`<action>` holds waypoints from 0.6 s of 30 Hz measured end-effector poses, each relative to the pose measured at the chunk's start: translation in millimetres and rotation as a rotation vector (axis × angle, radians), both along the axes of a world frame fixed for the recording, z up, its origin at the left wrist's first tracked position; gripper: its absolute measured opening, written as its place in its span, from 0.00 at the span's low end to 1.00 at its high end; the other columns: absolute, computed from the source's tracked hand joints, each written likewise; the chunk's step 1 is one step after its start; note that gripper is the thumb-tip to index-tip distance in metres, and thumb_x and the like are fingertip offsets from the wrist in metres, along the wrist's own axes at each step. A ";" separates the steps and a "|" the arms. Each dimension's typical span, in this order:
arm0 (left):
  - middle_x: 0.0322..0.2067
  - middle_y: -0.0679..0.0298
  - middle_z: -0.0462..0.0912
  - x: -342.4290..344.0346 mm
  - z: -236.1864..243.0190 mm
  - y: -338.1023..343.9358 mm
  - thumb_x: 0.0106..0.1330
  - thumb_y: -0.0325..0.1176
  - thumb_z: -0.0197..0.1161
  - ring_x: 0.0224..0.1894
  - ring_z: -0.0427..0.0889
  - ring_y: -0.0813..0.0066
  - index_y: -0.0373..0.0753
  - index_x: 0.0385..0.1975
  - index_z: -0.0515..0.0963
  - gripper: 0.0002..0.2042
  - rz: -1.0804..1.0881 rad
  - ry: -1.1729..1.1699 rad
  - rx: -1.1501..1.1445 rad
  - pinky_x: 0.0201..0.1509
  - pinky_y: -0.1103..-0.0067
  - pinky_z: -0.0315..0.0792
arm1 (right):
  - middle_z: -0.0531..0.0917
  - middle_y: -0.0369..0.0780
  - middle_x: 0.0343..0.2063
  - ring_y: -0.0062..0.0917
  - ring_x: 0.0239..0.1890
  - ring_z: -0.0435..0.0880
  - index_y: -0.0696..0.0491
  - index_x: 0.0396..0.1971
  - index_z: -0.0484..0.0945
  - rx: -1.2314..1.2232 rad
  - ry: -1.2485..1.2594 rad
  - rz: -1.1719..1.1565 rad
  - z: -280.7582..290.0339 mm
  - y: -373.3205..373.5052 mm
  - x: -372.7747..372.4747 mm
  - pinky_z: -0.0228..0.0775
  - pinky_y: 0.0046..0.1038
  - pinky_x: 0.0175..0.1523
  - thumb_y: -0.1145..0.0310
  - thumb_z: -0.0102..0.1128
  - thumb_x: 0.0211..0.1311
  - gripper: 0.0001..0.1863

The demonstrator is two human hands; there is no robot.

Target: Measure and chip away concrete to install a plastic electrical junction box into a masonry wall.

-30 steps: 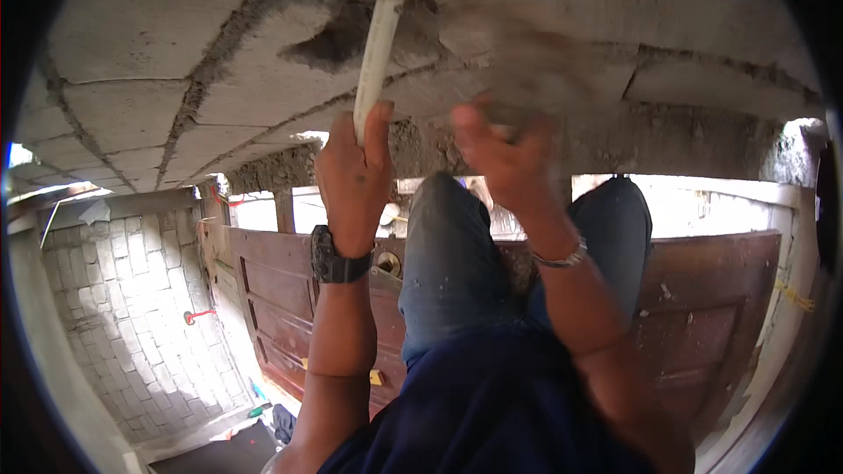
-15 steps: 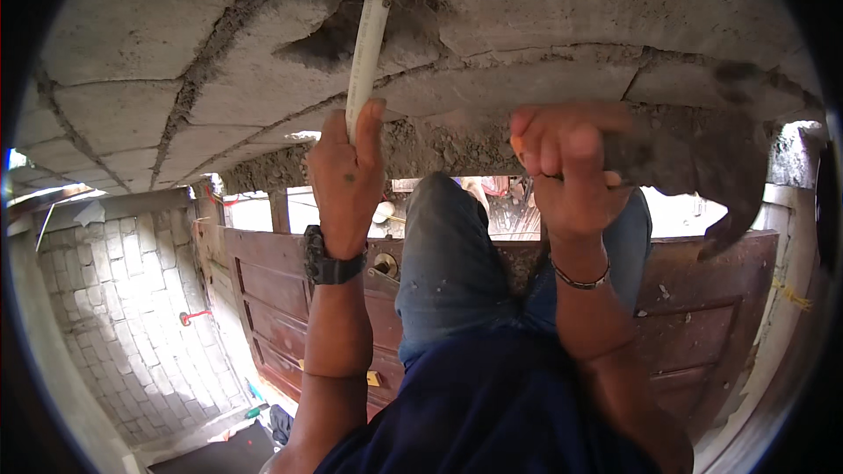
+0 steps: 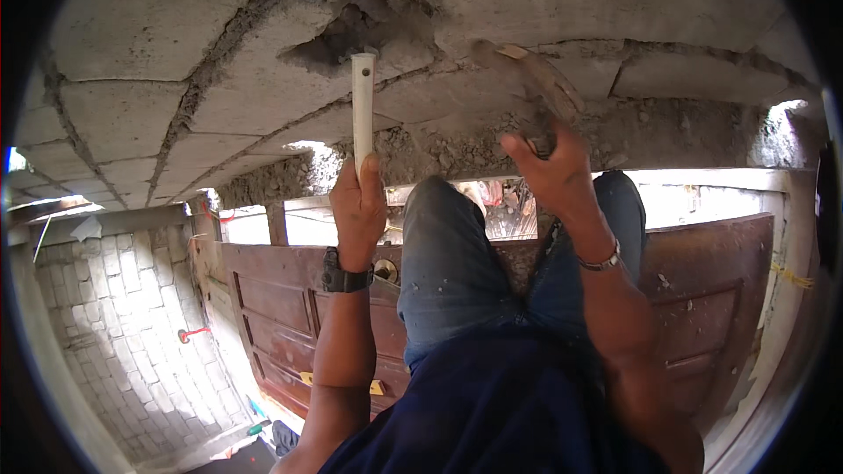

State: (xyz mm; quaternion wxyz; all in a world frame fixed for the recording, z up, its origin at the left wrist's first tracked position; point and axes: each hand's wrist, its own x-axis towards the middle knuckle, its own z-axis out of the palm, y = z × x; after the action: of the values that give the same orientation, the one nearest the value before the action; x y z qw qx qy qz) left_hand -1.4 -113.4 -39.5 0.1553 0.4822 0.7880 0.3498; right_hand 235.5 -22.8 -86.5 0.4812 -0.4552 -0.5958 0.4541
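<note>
My left hand [image 3: 360,193] is closed around a white plastic pipe [image 3: 363,114] with a small hole near its top, which stands just below a jagged cavity [image 3: 351,26] in the pale, cracked slab surface [image 3: 176,44]. Over on the right, my right hand [image 3: 558,171] is curled with the thumb raised, beside the rough rubbly edge [image 3: 448,147] of the slabs. A blurred brownish object [image 3: 549,83], perhaps a tool, extends above that hand; what exactly its fingers grip cannot be made out.
My jeans-covered knees [image 3: 448,272] are over a dark red panelled door [image 3: 702,325] with a round knob [image 3: 385,269]. Pale brick paving [image 3: 123,325] with a red item [image 3: 195,333] lies at left. Bright gaps run below the rubbly edge, and yellow cord [image 3: 790,277] is at right.
The pipe and my left hand have moved down, so the pipe's top has left the cavity. My right hand, after swinging right with a blurred dark object, is back further left and slightly higher.
</note>
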 end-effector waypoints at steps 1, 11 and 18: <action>0.16 0.56 0.69 4.5 2.7 3.8 0.71 0.47 0.50 0.18 0.67 0.68 0.31 0.27 0.71 0.22 -0.001 -0.003 0.005 0.22 0.72 0.63 | 0.82 0.46 0.28 0.27 0.29 0.81 0.62 0.36 0.78 -0.232 -0.031 0.106 8.1 -4.1 14.8 0.71 0.29 0.36 0.60 0.66 0.54 0.19; 0.16 0.50 0.73 2.1 17.2 -8.9 0.70 0.50 0.50 0.19 0.74 0.50 0.33 0.29 0.72 0.22 -0.024 0.320 -0.076 0.23 0.65 0.66 | 0.80 0.40 0.25 0.21 0.29 0.76 0.62 0.33 0.76 -0.360 0.016 0.036 -23.5 -57.4 64.0 0.69 0.27 0.37 0.59 0.65 0.56 0.19; 0.17 0.48 0.75 -16.9 45.0 25.7 0.69 0.52 0.51 0.23 0.78 0.46 0.35 0.27 0.71 0.23 -0.162 0.594 -0.124 0.24 0.62 0.68 | 0.72 0.31 0.16 0.13 0.16 0.70 0.57 0.31 0.73 -0.280 0.107 0.070 -33.8 -67.6 59.5 0.61 0.19 0.20 0.53 0.66 0.58 0.21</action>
State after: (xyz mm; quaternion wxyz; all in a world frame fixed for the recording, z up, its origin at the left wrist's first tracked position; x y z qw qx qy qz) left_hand -18.2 -87.7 5.5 -0.0249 0.6142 0.7777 0.1314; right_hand 295.0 -90.4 -120.2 0.4278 -0.4720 -0.5156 0.5730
